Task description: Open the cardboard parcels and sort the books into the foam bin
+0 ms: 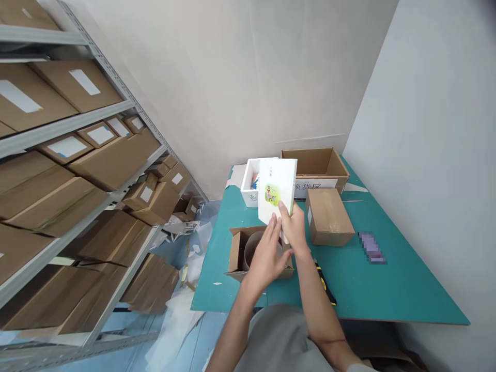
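Note:
A white book (pixel 277 181) with a small green and yellow picture on its cover is held upright above the table. My right hand (pixel 295 227) grips its lower right corner, thumb on the cover. Just below the book is my left hand (pixel 267 253), fingers stretched out and pointing at its bottom edge; whether they touch it I cannot tell. Under my left hand stands an open cardboard box (pixel 235 250) with a curved brown piece inside, partly hidden by the hand.
Behind the book are a white bin (pixel 250 198) and an open labelled carton (pixel 341 168). A taped box (pixel 331 217), a yellow-black utility knife (pixel 326 284) and a blurred purple item (pixel 372 248) lie on the green table (pixel 403 289). Shelves of boxes (pixel 112 160) fill the left.

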The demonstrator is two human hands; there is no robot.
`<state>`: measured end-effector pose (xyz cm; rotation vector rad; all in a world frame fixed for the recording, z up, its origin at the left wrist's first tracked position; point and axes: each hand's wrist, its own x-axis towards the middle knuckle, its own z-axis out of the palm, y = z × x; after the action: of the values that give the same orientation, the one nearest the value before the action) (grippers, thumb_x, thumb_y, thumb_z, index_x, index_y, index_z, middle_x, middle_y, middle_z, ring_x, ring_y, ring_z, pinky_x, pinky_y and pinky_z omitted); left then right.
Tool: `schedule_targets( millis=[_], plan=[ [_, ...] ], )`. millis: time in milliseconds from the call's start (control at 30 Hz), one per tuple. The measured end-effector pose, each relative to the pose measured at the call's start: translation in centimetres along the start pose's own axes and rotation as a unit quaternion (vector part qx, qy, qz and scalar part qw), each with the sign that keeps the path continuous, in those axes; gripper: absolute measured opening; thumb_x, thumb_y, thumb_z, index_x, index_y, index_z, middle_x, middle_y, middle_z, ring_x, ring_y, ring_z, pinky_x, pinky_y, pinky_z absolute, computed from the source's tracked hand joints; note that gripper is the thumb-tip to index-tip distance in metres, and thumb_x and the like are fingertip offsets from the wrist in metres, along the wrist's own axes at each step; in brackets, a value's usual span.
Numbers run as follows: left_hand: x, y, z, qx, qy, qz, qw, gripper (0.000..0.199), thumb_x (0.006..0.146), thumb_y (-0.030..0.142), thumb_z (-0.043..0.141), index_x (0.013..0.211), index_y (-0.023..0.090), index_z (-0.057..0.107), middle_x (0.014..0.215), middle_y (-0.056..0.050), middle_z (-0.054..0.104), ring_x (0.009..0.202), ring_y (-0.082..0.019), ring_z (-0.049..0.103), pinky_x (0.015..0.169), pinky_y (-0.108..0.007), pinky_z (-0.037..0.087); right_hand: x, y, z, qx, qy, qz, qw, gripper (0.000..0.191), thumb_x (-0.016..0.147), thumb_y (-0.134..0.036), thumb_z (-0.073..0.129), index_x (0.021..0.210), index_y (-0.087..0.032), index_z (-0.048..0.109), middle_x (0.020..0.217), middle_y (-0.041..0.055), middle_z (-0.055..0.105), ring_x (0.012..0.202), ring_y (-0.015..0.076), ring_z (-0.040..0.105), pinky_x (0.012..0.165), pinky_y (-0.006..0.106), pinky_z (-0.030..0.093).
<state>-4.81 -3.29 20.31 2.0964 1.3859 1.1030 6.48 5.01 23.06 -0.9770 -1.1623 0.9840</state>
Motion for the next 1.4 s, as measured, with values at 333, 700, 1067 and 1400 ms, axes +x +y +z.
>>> schedule_targets(
  millis=[333,700,1067,1400],
  plan=[
    [1.8,-2.8,-5.0,-0.241,0.186,-0.205,0.93,0.066,0.099,0.055,0.072,0.154,0.02,0.06,0.159,-0.015,0.059,0.146,-0.035,0.059,0.121,-0.051,0.052,1.5,0.7,-4.5,0.271,-0.067,0.153,0.948,0.051,0.078,-0.047,0.091,0.12,-0.021,0.075,0.122,0.0127,0.082,0.11,0.0381,0.08,0.089,0.05,0.068],
    [1.2,5.1,-3.8,0.01,0.224,0.01,0.975,0.036,0.103,0.024,0.068,0.138,0.023,0.076,0.122,-0.004,0.082,0.104,-0.025,0.082,0.091,-0.031,0.067,2.7,2.4,-0.3,0.273,-0.126,0.186,0.935,0.047,0.076,-0.063,0.084,0.106,-0.029,0.08,0.097,0.0046,0.083,0.107,0.0327,0.076,0.095,0.047,0.061],
    [0.6,7.5,0.6,0.126,0.137,0.127,0.974,0.044,0.104,0.012,0.058,0.145,0.024,0.068,0.136,-0.003,0.076,0.116,-0.022,0.079,0.097,-0.031,0.067,3.2,3.1,-0.5,0.368,-0.228,0.215,0.876,0.053,0.065,-0.077,0.073,0.093,-0.032,0.08,0.081,0.0081,0.075,0.108,0.037,0.073,0.094,0.053,0.059],
    [3.1,3.2,-0.5,-0.081,0.178,-0.131,0.972,0.041,0.104,0.048,0.064,0.138,0.027,0.075,0.129,-0.006,0.08,0.11,-0.029,0.078,0.09,-0.037,0.064,1.7,4.8,-0.5,0.081,-0.079,0.155,0.981,0.055,0.091,-0.078,0.062,0.093,-0.026,0.079,0.09,0.0057,0.08,0.103,0.0303,0.073,0.094,0.042,0.061]
  ],
)
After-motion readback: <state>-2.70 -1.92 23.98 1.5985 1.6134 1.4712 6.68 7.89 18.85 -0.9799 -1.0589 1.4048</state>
